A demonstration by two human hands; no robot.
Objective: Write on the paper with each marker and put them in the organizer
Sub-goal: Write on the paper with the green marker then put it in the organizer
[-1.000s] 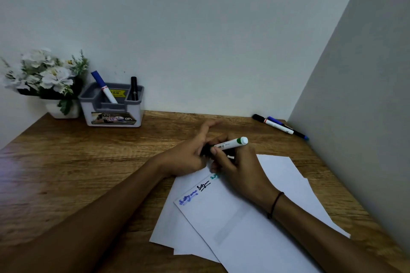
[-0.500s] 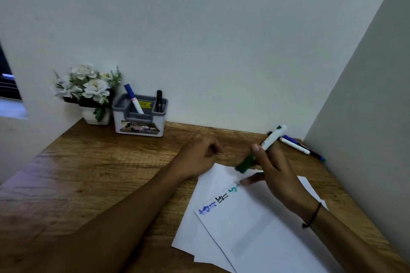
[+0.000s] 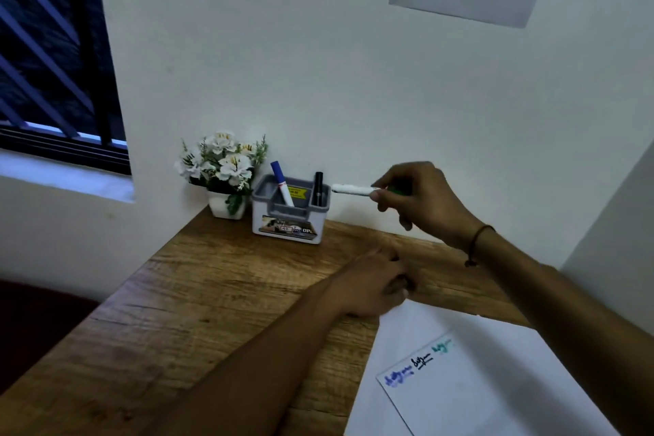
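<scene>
The right hand [image 3: 421, 198], gripping the green marker [image 3: 354, 189], has swung from the paper [image 3: 495, 382] to beside the far organizer [image 3: 287, 223]; drop-in looks next; the left hand [image 3: 375, 287] rests loosely curled, empty.

The bench [image 3: 198, 297] is grainy wood with a slight sheen, the organizer [image 3: 287, 223] smooth grey-and-white plastic, the paper [image 3: 495, 396] matt white, and the marker [image 3: 354, 189] smooth white plastic.
</scene>
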